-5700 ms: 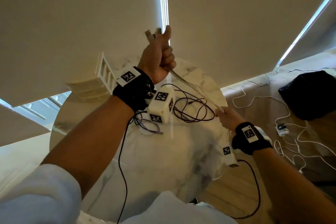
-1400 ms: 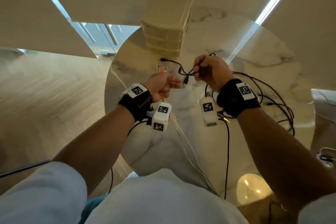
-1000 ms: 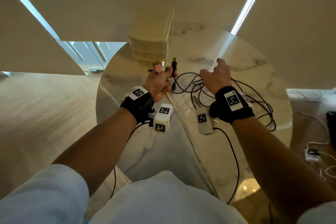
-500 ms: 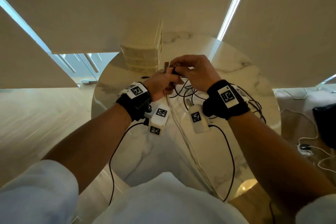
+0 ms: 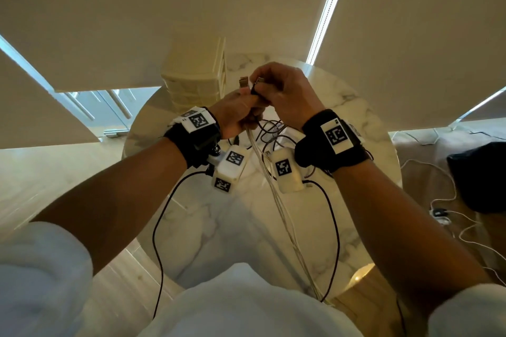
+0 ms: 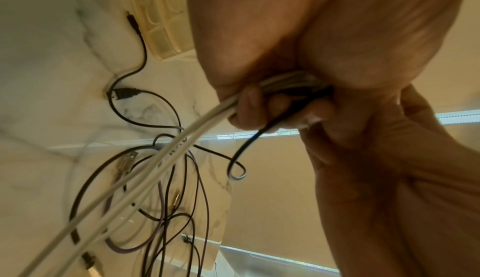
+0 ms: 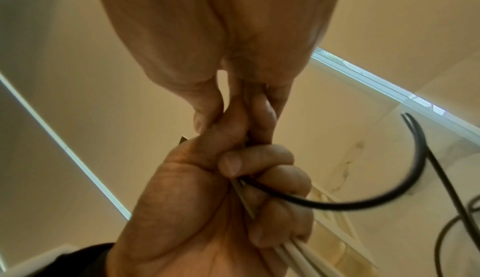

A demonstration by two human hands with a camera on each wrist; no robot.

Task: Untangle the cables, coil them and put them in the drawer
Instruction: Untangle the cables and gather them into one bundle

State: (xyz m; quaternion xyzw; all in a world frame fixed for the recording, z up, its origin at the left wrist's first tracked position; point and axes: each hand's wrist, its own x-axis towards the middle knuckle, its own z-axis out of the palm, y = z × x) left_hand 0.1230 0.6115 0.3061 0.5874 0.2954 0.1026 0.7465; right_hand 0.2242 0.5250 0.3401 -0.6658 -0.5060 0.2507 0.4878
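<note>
You were mid-gathering: your left hand (image 5: 236,113) fisted the pale flat cables (image 6: 166,154) above the round marble table (image 5: 273,227) while your right hand (image 5: 284,93) pinched a thin black cable's plug (image 5: 256,86) against them, so coiling likely came next.

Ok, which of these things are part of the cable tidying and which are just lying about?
Part of the job:
- white cables, gripped in the left hand
- black cable, also in that fist; the right hand pinches its plug end
- loose dark cables on the table
- drawer unit

Just lying about:
- white cord on the floor
- black bag
</note>
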